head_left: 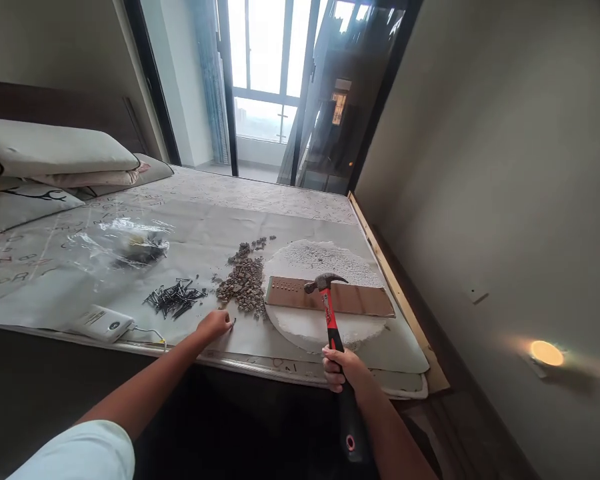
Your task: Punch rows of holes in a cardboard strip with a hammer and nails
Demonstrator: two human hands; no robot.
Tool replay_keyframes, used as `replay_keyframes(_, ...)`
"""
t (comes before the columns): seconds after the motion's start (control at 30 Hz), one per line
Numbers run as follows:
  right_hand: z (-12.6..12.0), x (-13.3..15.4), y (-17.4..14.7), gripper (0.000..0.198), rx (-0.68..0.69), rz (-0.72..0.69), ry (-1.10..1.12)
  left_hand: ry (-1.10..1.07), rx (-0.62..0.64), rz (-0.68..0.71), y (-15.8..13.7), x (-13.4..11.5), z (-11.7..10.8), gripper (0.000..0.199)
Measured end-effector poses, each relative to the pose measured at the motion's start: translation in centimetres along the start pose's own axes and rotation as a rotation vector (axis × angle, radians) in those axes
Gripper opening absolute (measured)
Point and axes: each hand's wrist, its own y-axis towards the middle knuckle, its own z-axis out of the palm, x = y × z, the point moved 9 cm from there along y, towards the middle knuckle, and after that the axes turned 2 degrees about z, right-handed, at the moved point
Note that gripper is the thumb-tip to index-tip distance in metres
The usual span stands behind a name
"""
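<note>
Two hands are working at the near edge of a mattress (280, 193) covered with a printed sheet. The right hand (341, 368) is wrapping closed around the handle of a claw hammer (330, 308), whose red-and-black shaft is running up and away from the wrist, the steel head hanging over a brown wooden strip (340, 297). That strip is lying crosswise, its long axis running left to right, on a round white foam disc (325, 261), straight ahead of the right hand and nearer to it than to the left. The left hand (214, 325) is resting on the sheet with fingers pinching together on what looks like a small nail, too small to confirm. Just beyond it are lying a pile of dark nails (174, 297) and a heap of brown gravel (244, 280). A clear plastic bag (125, 243) farther left is holding something dark, unclear what.
</note>
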Motion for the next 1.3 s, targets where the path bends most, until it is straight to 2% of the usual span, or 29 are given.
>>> replay_keyframes(0.1, 0.2, 0.3, -0.2, 0.048, 0.009, -0.016, 0.041, 0.044, 0.043, -0.009, -0.2, -0.9, 1.1, 0.012)
replay_keyframes(0.2, 0.2, 0.7, -0.3, 0.047, 0.030, -0.013, 0.030, 0.099, 0.062, -0.028, 0.1, -2.2, 1.2, 0.006)
replay_keyframes(0.33, -0.2, 1.3, -0.4, 0.044, 0.037, -0.031, 0.045, 0.034, -0.019, -0.002, 0.6, -3.5, -0.9, 0.008)
replay_keyframes(0.4, -0.6, 1.6, -0.7, 0.044, 0.025, -0.051, 0.063, -0.134, -0.057, 0.021, 0.7, -3.9, -2.7, 0.006)
replay_keyframes(0.5, -1.0, 2.1, -1.1, 0.045, -0.003, -0.072, 0.099, -0.554, -0.098, 0.073, 0.9, -5.5, -6.1, 0.014)
replay_keyframes(0.6, -1.1, 2.5, -1.4, 0.044, -0.013, -0.083, 0.137, -0.926, -0.109, 0.172, 1.2, -9.4, -8.8, 0.035)
replay_keyframes(0.7, -1.1, 3.0, -1.7, 0.042, -0.019, -0.093, 0.163, -1.035, 0.006, 0.244, 1.9, -14.9, -8.4, 0.042)
replay_keyframes(0.8, -0.8, 3.2, -1.9, 0.041, 0.004, -0.082, 0.155, -0.945, -0.003, 0.331, 2.7, -19.5, -7.4, 0.037)
replay_keyframes(0.9, -0.7, 3.3, -2.1, 0.041, 0.025, -0.076, 0.133, -0.730, -0.135, 0.366, 3.6, -21.9, -6.7, 0.034)
replay_keyframes(0.97, -0.7, 3.4, -2.2, 0.042, 0.032, -0.065, 0.124, -0.598, -0.205, 0.374, 4.2, -22.4, -6.4, 0.033)
replay_keyframes(1.07, -0.7, 3.4, -2.2, 0.042, 0.034, -0.051, 0.116, -0.459, -0.245, 0.393, 4.7, -22.5, -5.8, 0.029)
replay_keyframes(1.3, -0.4, 3.8, -2.4, 0.045, 0.027, -0.054, 0.105, -0.355, -0.249, 0.439, 5.1, -22.5, -4.8, 0.032)
